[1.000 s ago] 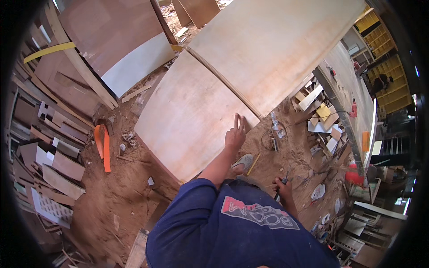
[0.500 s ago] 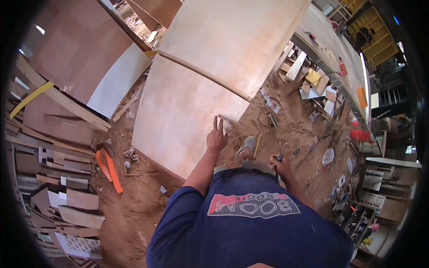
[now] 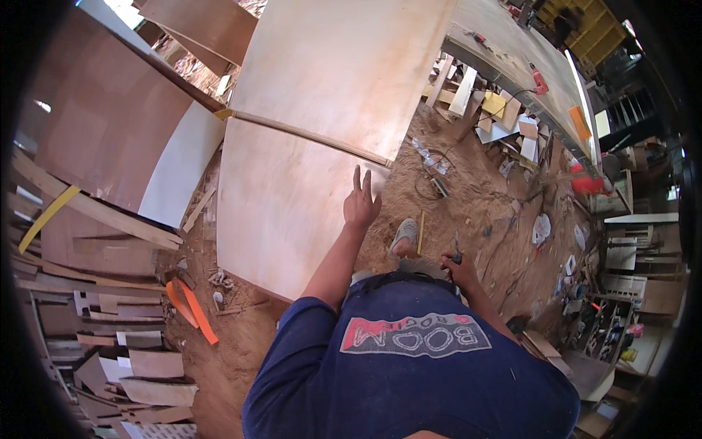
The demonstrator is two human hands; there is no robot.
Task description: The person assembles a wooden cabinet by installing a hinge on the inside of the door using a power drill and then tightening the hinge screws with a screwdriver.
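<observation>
Pale plywood panels lie ahead of me: a near panel [image 3: 278,212] and a far panel [image 3: 329,73], with a thick layered edge [image 3: 307,133] running between them. My left hand [image 3: 363,201] reaches over the right side of the near panel, close to the corner by that edge. Its fingers are stretched and apart, holding nothing; whether they press on the surface is hard to tell. Low at my right side, my right hand [image 3: 459,272] is closed round a dark-handled tool [image 3: 457,256] with a thin shaft pointing away from me. The tool's exact kind is too small to make out.
Right of the panels, a workbench [image 3: 497,62] carries a red power drill [image 3: 539,79], with wood offcuts [image 3: 504,110] heaped below. Cables [image 3: 436,183] lie on the sawdust-covered floor. Stacked boards [image 3: 153,366] and an orange strip [image 3: 197,311] are at left. A person [image 3: 567,25] stands far right.
My left hand has moved away from me along the near panel, closer to its far right corner. The view has shifted to the right. My right hand keeps its grip on the tool.
</observation>
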